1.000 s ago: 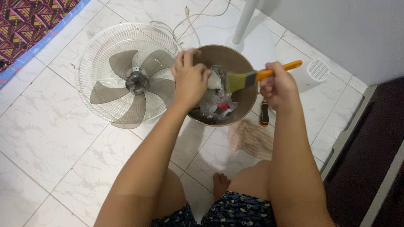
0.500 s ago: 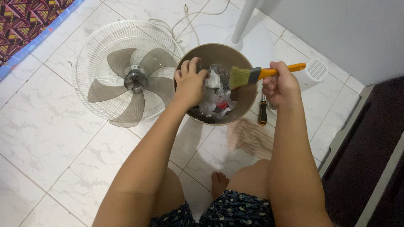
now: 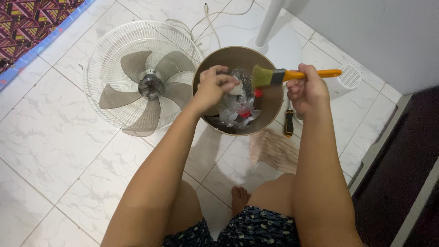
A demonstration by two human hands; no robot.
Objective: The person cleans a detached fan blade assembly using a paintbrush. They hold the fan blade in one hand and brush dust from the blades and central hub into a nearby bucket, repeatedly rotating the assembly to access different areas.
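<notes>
Down on the tiled floor (image 3: 59,151) lies a white fan grille (image 3: 141,75) with grey blades, and just beside it stands a round brown bin (image 3: 270,107) with crumpled plastic inside. Over the bin's mouth, the left hand (image 3: 211,89) is closed around a small pale part (image 3: 236,88). The right hand (image 3: 310,89) grips a brush (image 3: 279,75) by its orange handle, bristles just beside that part. A screwdriver (image 3: 288,122) lies by the bin.

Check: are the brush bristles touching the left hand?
Apart. The head view shows brown bin wall and clear plastic between the brush bristles and the left hand; the right hand holds the orange handle.
</notes>
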